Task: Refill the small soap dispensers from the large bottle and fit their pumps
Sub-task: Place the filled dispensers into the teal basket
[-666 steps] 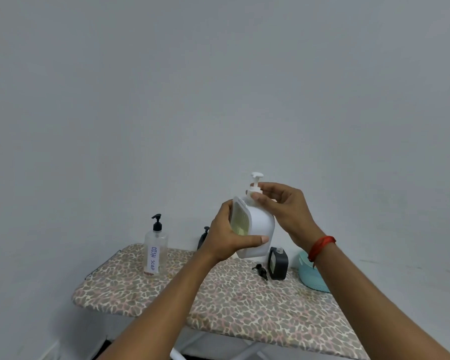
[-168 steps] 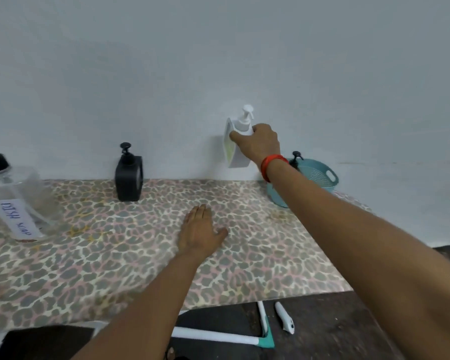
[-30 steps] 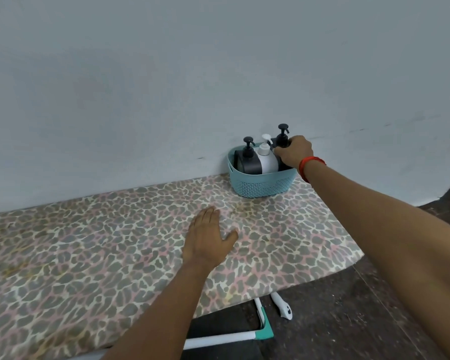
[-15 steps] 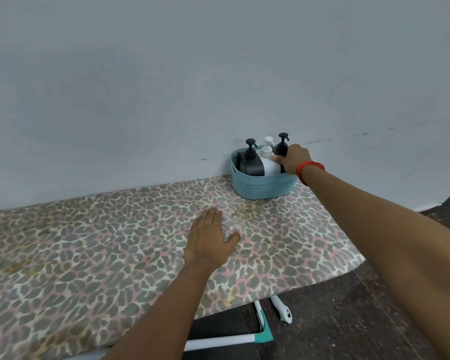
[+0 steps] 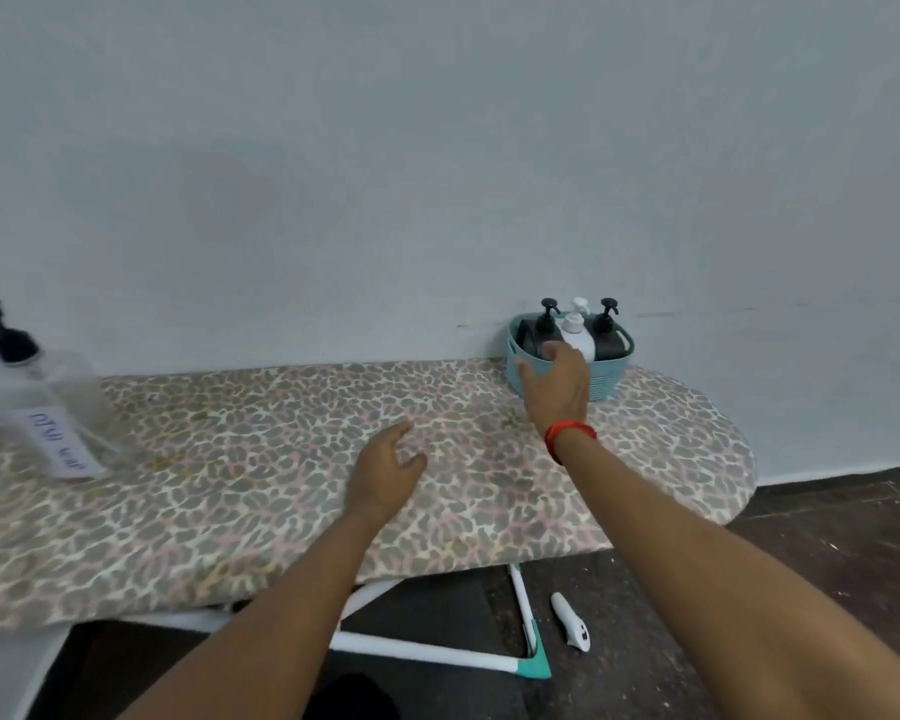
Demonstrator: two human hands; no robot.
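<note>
at right centre, small dispensers (image 5: 577,336) are packed in a teal basket (image 5: 608,379), rim overlapped by the right hand (image 5: 557,388), grip cannot be told; the left hand (image 5: 385,471) is loosely spread. they could be toppled by a tug.

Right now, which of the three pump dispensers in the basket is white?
The middle dispenser, standing between the left black dispenser and the right black dispenser; only it is white.

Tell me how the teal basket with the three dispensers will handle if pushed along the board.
The basket would probably drag rather than glide on the fabric board cover. With three upright pump dispensers standing above its rim, it likely feels top-heavy; push low.
</note>
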